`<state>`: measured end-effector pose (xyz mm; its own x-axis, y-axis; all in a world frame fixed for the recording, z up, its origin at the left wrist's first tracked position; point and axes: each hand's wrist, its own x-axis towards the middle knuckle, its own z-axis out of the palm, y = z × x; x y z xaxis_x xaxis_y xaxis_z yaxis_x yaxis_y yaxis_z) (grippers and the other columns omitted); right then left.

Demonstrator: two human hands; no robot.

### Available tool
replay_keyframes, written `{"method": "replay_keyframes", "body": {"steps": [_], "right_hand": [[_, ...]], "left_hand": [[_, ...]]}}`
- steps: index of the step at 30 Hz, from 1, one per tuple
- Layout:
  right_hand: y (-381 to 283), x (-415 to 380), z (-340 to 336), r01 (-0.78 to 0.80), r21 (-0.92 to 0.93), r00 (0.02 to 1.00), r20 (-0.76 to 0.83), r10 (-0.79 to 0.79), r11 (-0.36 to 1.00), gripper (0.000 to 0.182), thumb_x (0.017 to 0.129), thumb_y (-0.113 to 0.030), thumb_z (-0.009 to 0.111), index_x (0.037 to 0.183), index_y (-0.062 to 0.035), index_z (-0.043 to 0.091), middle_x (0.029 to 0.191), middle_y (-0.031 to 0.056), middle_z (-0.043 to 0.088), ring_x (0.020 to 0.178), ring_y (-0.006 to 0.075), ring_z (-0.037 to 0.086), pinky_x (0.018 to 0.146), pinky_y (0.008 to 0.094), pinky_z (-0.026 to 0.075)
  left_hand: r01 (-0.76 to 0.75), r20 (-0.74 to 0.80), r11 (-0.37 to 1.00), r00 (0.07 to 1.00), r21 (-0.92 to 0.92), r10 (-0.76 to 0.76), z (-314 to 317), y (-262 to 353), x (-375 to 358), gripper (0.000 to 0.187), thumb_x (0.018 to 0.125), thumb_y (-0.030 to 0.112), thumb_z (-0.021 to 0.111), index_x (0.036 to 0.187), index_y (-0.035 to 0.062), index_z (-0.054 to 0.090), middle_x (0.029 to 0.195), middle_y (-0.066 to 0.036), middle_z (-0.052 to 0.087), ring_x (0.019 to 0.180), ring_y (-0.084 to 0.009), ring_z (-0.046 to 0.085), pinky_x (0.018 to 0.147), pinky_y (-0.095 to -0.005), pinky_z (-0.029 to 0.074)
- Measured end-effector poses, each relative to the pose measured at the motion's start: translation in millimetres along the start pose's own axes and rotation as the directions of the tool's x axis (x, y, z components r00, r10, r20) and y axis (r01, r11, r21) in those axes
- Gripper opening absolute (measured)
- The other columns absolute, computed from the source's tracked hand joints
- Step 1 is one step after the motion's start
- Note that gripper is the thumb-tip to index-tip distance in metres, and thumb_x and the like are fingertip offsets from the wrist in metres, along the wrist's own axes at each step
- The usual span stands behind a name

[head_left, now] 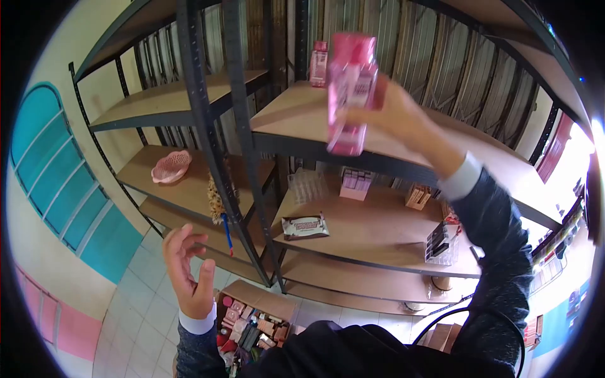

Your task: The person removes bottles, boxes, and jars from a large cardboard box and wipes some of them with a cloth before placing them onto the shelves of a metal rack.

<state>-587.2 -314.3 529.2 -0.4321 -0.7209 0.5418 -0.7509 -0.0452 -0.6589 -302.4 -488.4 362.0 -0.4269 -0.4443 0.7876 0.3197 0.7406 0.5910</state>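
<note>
The right hand (394, 116) is raised high, its fingers wrapped around the back of a tall pink translucent plastic bottle (350, 94), which it holds upright just in front of the edge of the upper wooden shelf (296, 116). Beyond the hand, farther back on that same shelf board, stands a second, smaller pink bottle (318, 63). The left hand (189, 274) hangs low and empty, fingers loosely spread and curled, above an open cardboard box of small pink and red packages (255, 318) on the tiled floor. Judging by the pose, this looks like the placing step, with the bottle lifted to shelf height; setting it down would call for carrying it forward over the dark metal front rail and lowering it onto the board. The shelf beyond the hand offers broad bare wood to either side, while the black steel upright post (242, 126) stands close on the left of the bottle, so the freer room lies rightward and inward.
</note>
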Motion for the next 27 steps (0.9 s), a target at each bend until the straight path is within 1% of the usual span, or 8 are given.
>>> {"method": "replay_keyframes", "body": {"steps": [2,6,8,11,14,19,21,27], "right_hand": [[32.9,33.7,-45.4,0.006,0.013,1.000,-0.020,-0.006,1.000,0.067,0.062,-0.029,0.077,0.114,0.0001,0.046,0.100,0.0100,0.058,0.089,0.0199,0.058,0.080,0.0314,0.045],[93.2,81.1,-94.9,-0.114,0.016,0.991,-0.069,0.115,0.993,0.057,0.068,-0.025,0.074,0.113,-0.0030,0.047,0.103,0.0098,0.057,0.095,0.0205,0.056,0.082,0.0356,0.045],[124.8,99.9,-100.3,-0.156,0.020,0.986,-0.057,0.157,0.988,0.054,0.070,-0.024,0.073,0.113,-0.0043,0.047,0.104,0.0099,0.057,0.096,0.0211,0.055,0.082,0.0378,0.044],[171.7,128.0,-99.0,-0.231,0.139,0.973,0.002,0.233,0.963,0.045,0.073,-0.020,0.069,0.112,-0.0081,0.048,0.103,0.0076,0.057,0.096,0.0217,0.055,0.078,0.0415,0.046],[207.5,151.7,-94.2,-0.287,0.096,0.957,0.074,0.281,0.953,0.041,0.075,-0.017,0.067,0.111,-0.0081,0.049,0.101,0.0066,0.058,0.096,0.0210,0.055,0.077,0.0411,0.046],[223.6,165.3,-100.3,-0.310,0.079,0.950,0.055,0.307,0.947,0.036,0.077,-0.012,0.064,0.109,-0.0068,0.048,0.102,0.0076,0.056,0.096,0.0207,0.055,0.077,0.0397,0.047],[233.2,167.8,-99.0,-0.276,0.146,0.960,-0.014,0.281,0.950,0.038,0.078,-0.010,0.063,0.111,-0.0063,0.045,0.103,0.0078,0.055,0.096,0.0204,0.055,0.078,0.0390,0.047],[240.7,169.6,-100.8,-0.288,0.152,0.957,-0.002,0.291,0.946,0.040,0.078,-0.010,0.062,0.113,-0.0068,0.043,0.103,0.0079,0.055,0.097,0.0205,0.055,0.079,0.0396,0.047]], "left_hand": [[0.141,-0.050,0.979,0.987,-0.148,-0.150,16.2,-7.4,-4.0,0.046,0.081,0.015,0.053,0.122,0.0021,0.037,0.119,-0.010,0.039,0.096,-0.0201,0.050,0.079,-0.0312,0.039],[0.163,-0.026,0.978,0.986,-0.127,-0.168,41.4,-17.2,-1.5,0.048,0.086,0.020,0.051,0.125,-0.0004,0.032,0.122,-0.009,0.040,0.097,-0.0169,0.050,0.077,-0.0264,0.039],[0.193,-0.051,0.973,0.978,-0.128,-0.201,53.7,-18.8,3.0,0.046,0.085,0.014,0.051,0.125,0.0001,0.033,0.122,-0.009,0.041,0.095,-0.0167,0.051,0.076,-0.0246,0.039],[0.155,-0.078,0.986,0.984,-0.066,-0.160,65.1,-19.2,9.8,0.046,0.084,0.011,0.052,0.125,0.0010,0.033,0.121,-0.009,0.041,0.094,-0.0165,0.051,0.075,-0.0235,0.039],[0.202,-0.121,0.979,0.972,-0.007,-0.201,73.6,-23.9,8.0,0.046,0.084,0.012,0.051,0.125,0.0025,0.033,0.121,-0.009,0.041,0.094,-0.0169,0.051,0.075,-0.0245,0.039],[0.280,-0.146,0.960,0.951,0.018,-0.274,77.7,-35.2,4.3,0.046,0.083,0.010,0.052,0.125,0.0039,0.034,0.120,-0.010,0.041,0.094,-0.0176,0.051,0.075,-0.0257,0.040],[0.294,-0.156,0.956,0.945,0.020,-0.288,78.9,-36.7,4.7,0.047,0.082,0.009,0.052,0.125,0.0043,0.034,0.120,-0.010,0.041,0.093,-0.0177,0.051,0.075,-0.0261,0.040],[0.312,-0.119,0.946,0.946,0.084,-0.301,80.3,-39.4,7.6,0.046,0.081,0.008,0.052,0.124,0.0052,0.035,0.120,-0.010,0.041,0.091,-0.0180,0.052,0.075,-0.0273,0.040]]}}
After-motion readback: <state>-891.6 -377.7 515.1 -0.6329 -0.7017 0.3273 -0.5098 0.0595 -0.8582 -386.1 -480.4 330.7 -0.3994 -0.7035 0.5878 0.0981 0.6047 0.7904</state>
